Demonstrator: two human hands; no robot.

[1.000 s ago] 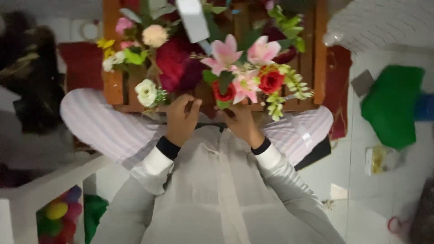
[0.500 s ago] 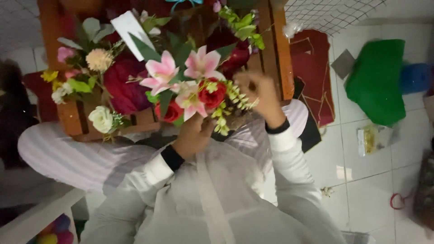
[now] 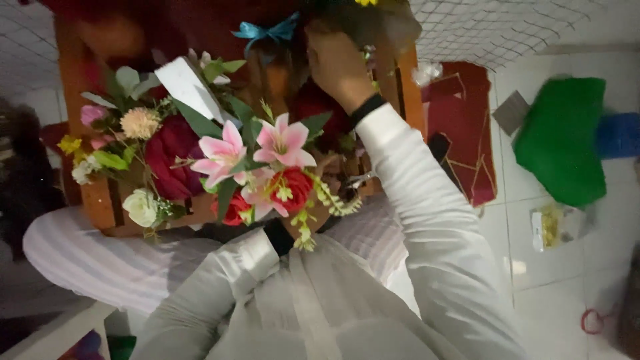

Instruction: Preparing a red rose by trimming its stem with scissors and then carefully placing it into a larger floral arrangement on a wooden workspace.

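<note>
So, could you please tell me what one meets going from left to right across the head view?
Yellow flower → cream flower → pink lily → right hand → red mat → green cloth → blue object.

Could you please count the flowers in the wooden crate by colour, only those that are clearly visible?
Pink lilies: 3
Red roses: 2
Dark crimson bloom: 1
White rose: 1
Peach round flower: 1
Small pink flower: 1
Small yellow flower: 1
Total: 10
Some blooms are partly hidden by leaves, so this count is approximate.
</note>
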